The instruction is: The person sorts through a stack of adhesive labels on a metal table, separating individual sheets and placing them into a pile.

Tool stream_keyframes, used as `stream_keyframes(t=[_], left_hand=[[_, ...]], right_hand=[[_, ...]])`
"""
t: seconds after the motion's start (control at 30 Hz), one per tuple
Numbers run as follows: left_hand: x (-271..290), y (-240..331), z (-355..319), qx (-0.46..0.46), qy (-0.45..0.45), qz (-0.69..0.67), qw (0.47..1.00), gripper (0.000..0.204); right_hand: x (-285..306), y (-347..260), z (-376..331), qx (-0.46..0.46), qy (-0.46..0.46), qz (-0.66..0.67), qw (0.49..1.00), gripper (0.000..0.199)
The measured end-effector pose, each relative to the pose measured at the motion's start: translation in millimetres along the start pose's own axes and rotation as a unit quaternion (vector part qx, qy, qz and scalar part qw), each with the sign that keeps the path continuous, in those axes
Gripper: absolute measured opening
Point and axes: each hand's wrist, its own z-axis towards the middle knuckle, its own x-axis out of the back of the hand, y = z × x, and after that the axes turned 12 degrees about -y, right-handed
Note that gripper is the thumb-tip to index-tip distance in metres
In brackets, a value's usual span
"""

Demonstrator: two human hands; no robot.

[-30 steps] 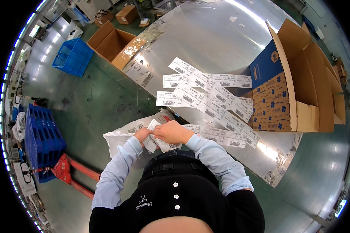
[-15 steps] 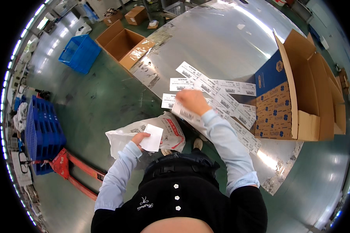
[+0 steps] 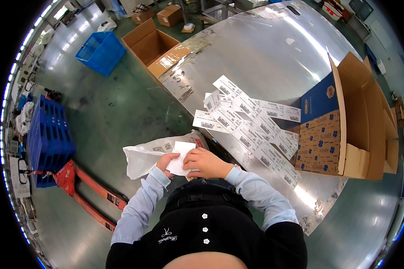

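Note:
In front of my waist, my left hand (image 3: 167,162) grips the left side of some white paper slips (image 3: 182,147) with its thumb on top. The fingers of my right hand (image 3: 211,163) are curled over the right edge of the same slips. How many slips there are I cannot tell. On the metal table (image 3: 256,45), several strips of printed white labels (image 3: 244,127) lie fanned and overlapping beyond my right hand. One strip's far end curls up off the others. Below my hands is a white plastic sack (image 3: 141,157) with its mouth gaping to the left.
Tall cardboard boxes (image 3: 321,141) stand at the table's right end. An open carton (image 3: 150,45) sits by its far left edge. On the floor to the left are a blue crate (image 3: 101,53), stacked blue pallets (image 3: 51,134) and a red pallet jack (image 3: 92,195).
My right hand has come back from the label strips to the white slips in my left hand. The strip it held now lies on top of the others. My view has shifted slightly.

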Motion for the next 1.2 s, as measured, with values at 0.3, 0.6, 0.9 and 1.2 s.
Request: stream_keyframes(t=[0.3,0.6,0.9,1.2], left_hand=[[-40,2,16,0.107,-0.175,0.025,0.978,0.050],[-33,11,15,0.144,-0.155,0.092,0.973,0.058],[-4,27,3,0.194,-0.068,0.190,0.960,0.058],[26,37,-9,0.171,0.047,0.195,0.965,0.055]], right_hand=[[5,-6,-49,-0.207,0.311,0.071,0.925,0.009],[14,36,-204,-0.443,0.608,0.167,0.638,0.014],[-13,43,-301,-0.570,0.594,-0.035,0.566,0.019],[2,28,-305,-0.686,0.473,-0.133,0.538,0.018]])
